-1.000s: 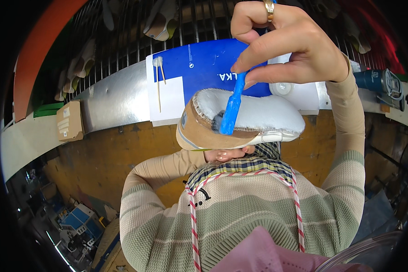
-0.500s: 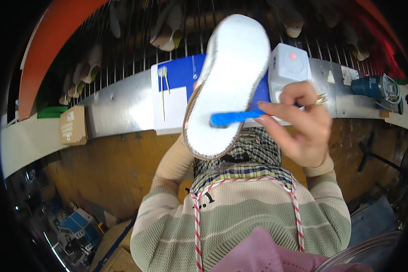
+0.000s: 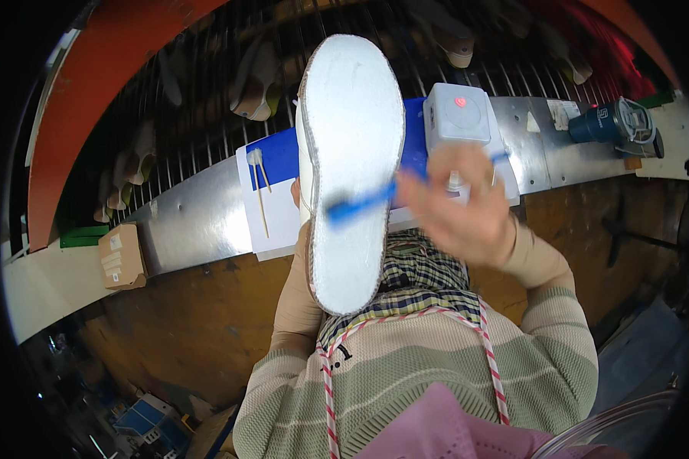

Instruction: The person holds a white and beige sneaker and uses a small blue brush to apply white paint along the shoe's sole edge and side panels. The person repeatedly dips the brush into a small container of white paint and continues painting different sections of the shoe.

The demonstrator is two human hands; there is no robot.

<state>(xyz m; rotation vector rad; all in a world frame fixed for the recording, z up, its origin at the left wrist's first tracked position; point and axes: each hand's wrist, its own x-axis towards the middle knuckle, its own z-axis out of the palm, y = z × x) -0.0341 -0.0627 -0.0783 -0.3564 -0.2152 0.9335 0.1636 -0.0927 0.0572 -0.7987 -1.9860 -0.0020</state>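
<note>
A shoe is held up bottom side out, its white underside edged with stitching. My left hand grips it from behind; only a bit of that hand shows past the shoe's left edge. Pinched in my right hand is a blue-handled brush, smeared by motion. The brush head lies over the lower half of the white underside. Just beyond my right hand stands a white dispenser-like box with a red mark on top.
Thin sticks with a white clump lie on blue-and-white sheets. A cardboard box sits left on the metal ledge, a dark teal tumbler right. Other shoes rest on the rack of bars behind.
The shoe has become more upright in view and its lower end sits lower. My right hand and the brush have shifted left, and the brush now slants more.
</note>
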